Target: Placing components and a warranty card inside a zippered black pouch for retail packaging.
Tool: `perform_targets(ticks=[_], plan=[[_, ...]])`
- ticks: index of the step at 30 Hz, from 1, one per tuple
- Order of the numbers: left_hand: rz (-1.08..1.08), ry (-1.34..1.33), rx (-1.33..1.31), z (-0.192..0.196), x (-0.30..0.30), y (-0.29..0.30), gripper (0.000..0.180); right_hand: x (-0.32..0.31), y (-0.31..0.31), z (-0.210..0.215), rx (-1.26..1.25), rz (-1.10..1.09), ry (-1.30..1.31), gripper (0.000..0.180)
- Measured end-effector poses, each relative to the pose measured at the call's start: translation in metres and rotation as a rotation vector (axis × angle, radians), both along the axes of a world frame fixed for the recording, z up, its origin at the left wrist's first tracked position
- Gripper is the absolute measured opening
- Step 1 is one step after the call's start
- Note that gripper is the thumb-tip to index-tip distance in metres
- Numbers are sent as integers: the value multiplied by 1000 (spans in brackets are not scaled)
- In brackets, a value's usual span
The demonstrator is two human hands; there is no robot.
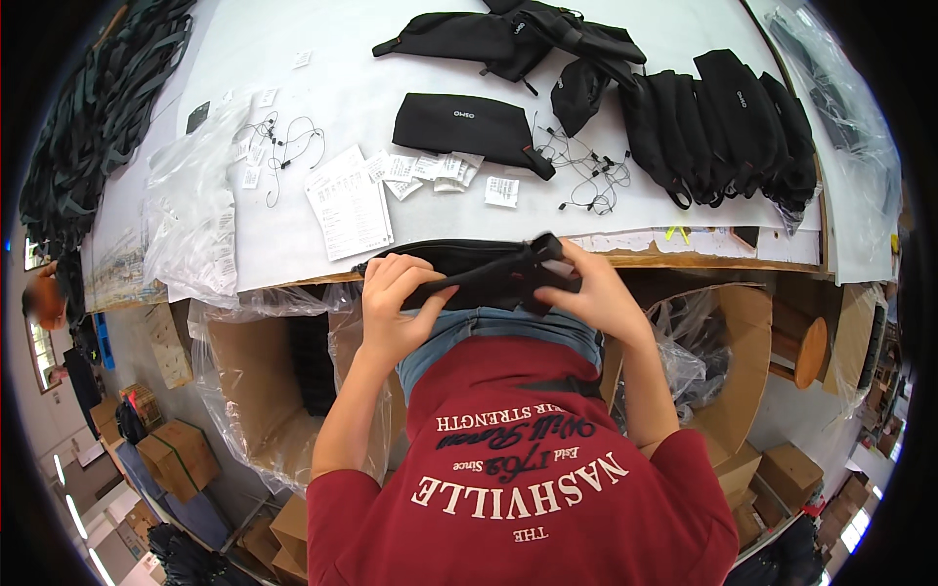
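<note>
A black zippered pouch spans the gap between my hands at the table's near edge, close to my body. My left hand grips its left end, fingers on the far side and thumb on the near side. At the other end, my right hand pinches the pouch near a small black loop. Another black pouch lies flat on the table just beyond, with several small white labels in front of it. A printed white sheet rests to the left of those labels.
Several black pouches stand in a row at the right, with more pouches piled at the back. Thin black cords lie loose on the table. Open cardboard boxes lined with clear plastic stand below its edge.
</note>
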State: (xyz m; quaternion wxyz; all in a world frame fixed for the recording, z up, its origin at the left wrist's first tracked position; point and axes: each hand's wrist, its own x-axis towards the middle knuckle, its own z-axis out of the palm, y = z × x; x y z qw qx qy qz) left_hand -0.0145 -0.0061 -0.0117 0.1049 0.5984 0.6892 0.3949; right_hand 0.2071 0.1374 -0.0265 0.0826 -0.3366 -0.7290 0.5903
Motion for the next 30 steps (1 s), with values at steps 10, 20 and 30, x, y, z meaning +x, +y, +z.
perform_targets(ticks=[10,20,30], plan=[[73,-153,-494,-3,-5,-31,22,45,39,12,-593,-311,351,20],[-325,-437,-654,30,13,-26,26,8,34,-16,-1009,-983,889,15],[-305,-332,-614,29,17,-26,27,-35,13,-15,-1181,-821,760,31]])
